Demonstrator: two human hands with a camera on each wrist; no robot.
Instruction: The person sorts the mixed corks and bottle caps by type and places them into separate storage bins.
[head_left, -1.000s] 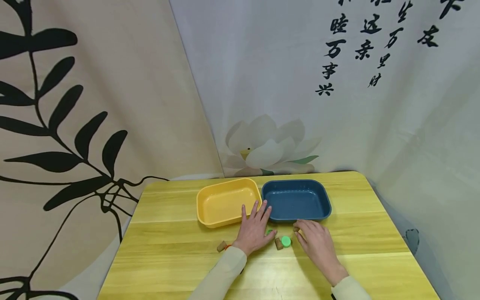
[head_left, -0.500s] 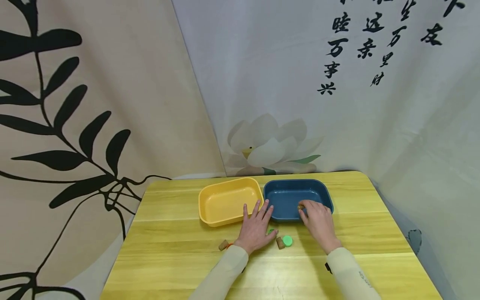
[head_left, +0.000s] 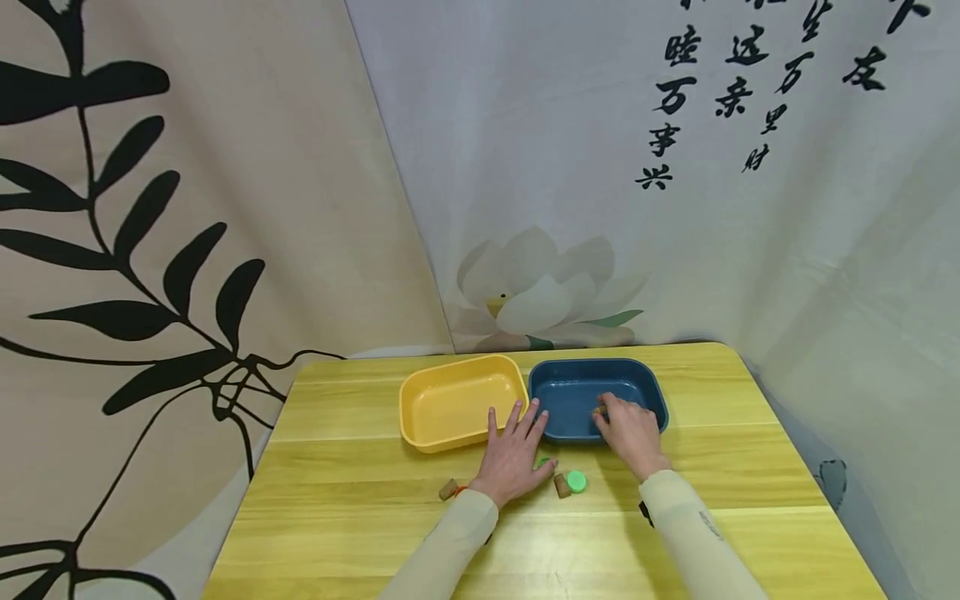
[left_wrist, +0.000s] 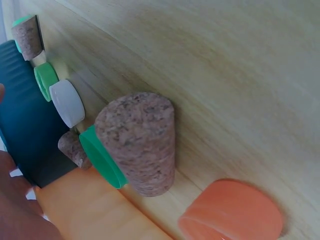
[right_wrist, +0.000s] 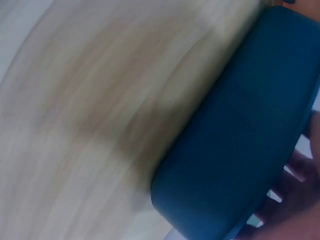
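Observation:
My right hand [head_left: 630,432] reaches into the blue tray [head_left: 555,435] and pinches a small brown cork [head_left: 600,410] between thumb and fingertips. In the right wrist view the blue tray's outer wall [right_wrist: 235,130] hides what those fingers hold. My left hand [head_left: 512,460] lies spread, its fingertips at the near corner where the yellow tray [head_left: 420,447] meets the blue one. Below the left hand, the left wrist view shows a cork stopper [left_wrist: 140,140], a green cap [left_wrist: 102,160] and an orange cap [left_wrist: 232,212].
Near the blue tray's front side lie another cork [head_left: 562,486] and a green cap [head_left: 576,481]. One more cork [head_left: 447,489] is left of my left wrist. A white cap [left_wrist: 67,103] shows in the left wrist view. A printed curtain [head_left: 360,208] hangs behind the wooden table [head_left: 315,517].
My right hand has moved from the near side of the blue tray, up and over its rim, into the tray with the cork. The left hand has stayed in place.

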